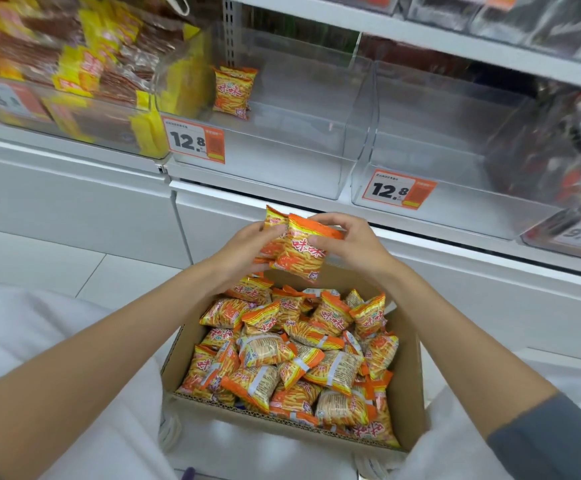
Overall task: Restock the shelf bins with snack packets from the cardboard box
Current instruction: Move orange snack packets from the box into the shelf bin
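An open cardboard box (410, 386) between my knees holds several orange and yellow snack packets (296, 355). Above its far edge both hands grip a small stack of the same packets (299, 254). My left hand (247, 251) holds the stack from the left, my right hand (347, 244) from the right and top. A clear shelf bin (282, 168) with a 12.8 price tag stands straight ahead. Standing packets (232, 92) lean at its back left corner. A second clear bin (455, 202) with a 12.8 tag sits to its right.
The left bin (74, 84) is full of yellow and brown packets. Bins of dark red packets (566, 161) fill the right side and the upper shelf (455, 46). White cabinet panels (74, 202) run below the shelf. My white-trousered legs flank the box on a tiled floor (39, 258).
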Available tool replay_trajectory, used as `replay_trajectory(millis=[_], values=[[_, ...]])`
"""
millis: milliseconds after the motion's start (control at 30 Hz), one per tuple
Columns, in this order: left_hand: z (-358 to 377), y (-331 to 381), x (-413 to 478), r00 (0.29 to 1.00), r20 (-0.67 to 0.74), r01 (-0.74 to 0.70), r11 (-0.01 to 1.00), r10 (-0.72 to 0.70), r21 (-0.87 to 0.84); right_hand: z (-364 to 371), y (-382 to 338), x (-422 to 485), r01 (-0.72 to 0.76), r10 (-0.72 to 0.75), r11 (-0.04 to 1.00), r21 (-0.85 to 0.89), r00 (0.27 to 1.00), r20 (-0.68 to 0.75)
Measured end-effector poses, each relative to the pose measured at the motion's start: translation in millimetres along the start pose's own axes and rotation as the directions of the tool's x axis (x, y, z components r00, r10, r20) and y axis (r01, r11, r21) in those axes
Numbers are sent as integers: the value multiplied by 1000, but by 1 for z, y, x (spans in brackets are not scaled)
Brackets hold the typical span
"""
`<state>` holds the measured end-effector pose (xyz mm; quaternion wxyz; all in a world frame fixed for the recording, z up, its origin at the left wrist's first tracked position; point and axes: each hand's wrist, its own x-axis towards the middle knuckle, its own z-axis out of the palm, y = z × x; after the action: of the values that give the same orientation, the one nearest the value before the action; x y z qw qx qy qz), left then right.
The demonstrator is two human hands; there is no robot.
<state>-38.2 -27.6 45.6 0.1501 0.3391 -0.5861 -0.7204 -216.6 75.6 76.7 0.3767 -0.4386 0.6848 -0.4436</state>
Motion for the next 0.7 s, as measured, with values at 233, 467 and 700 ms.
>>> replay_trajectory(millis=[233, 467, 700], values=[[-10, 42, 5, 991, -116, -67, 996, 60, -60, 16, -41, 20, 4, 0, 997, 80, 998, -60], [-33, 97, 14, 965, -186, -182, 983, 182, 17, 27, -89, 54, -96, 57, 950, 298, 989, 136], [-85, 149, 48, 873, -204, -295, 814, 442, 500, 29, -140, 132, -46, 22, 948, 316, 997, 79]])
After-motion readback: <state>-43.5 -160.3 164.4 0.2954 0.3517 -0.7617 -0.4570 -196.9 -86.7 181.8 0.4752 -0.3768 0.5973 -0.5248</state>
